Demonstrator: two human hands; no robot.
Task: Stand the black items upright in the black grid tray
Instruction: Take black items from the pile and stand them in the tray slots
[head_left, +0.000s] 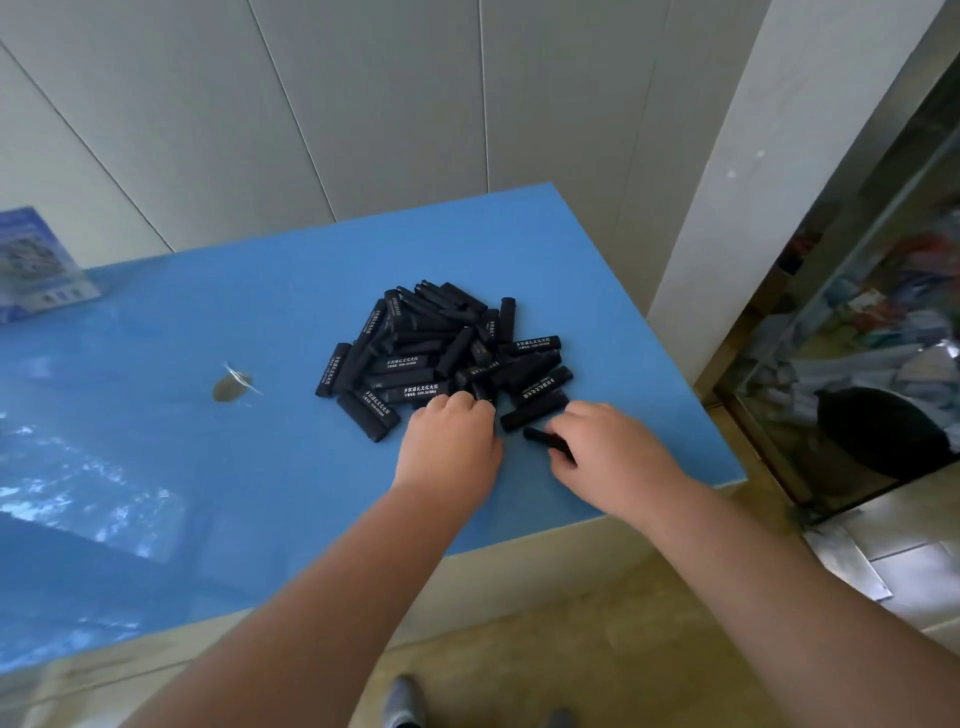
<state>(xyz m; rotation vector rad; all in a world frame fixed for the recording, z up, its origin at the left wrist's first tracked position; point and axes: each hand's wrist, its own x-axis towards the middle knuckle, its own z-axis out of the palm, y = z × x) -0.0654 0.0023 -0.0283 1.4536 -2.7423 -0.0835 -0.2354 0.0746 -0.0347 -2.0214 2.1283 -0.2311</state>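
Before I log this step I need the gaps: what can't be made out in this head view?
- Black grid tray: not in view.
- White print on the black items: too small to read.
- Left hand: fingertips curl into the pile, grip hidden.
- Item in the right hand: mostly covered by fingers.
- Blue box: cut off by the left edge, blurred.

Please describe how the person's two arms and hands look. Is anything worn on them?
Both forearms are bare up to the frame edge, with no sleeves visible. The left hand and right hand wear no gloves; no rings, watch or bracelet show.
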